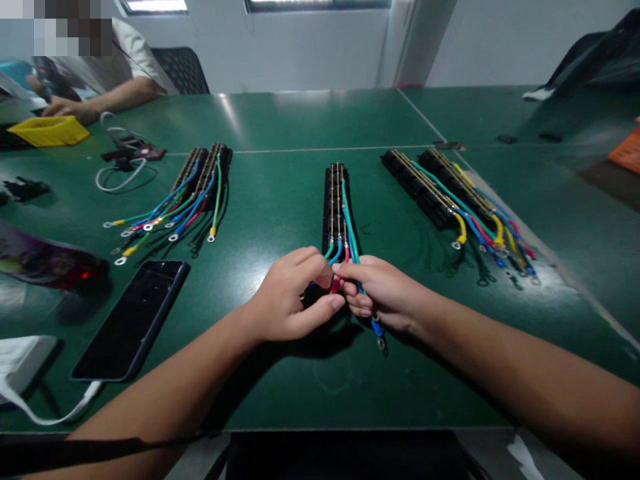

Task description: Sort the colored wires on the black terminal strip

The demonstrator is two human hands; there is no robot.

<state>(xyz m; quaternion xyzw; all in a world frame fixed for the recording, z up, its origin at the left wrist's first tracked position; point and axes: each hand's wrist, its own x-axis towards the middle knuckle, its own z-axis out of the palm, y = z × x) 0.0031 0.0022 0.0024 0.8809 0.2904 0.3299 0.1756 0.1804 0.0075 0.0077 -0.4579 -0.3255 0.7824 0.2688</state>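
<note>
A long black terminal block (336, 200) with brass-coloured strips lies lengthwise before me, several coloured wires running from its near end. My right hand (377, 287) is closed around the green and blue wires (351, 233); a blue-sleeved ring lug (379, 333) sticks out below it. My left hand (300, 293) curls in from the other side, thumb and forefinger about the red-sleeved end of a red wire (335, 285). Its fingers partly hide a blue wire end, and their exact contact is hard to see.
Similar wired blocks lie left (200, 173) and right (425, 187). At left are a phone (131, 320) on a white cable, a charger (23, 360), a bottle (50, 260) and a yellow tray (50, 131). A person sits across the green table (280, 387).
</note>
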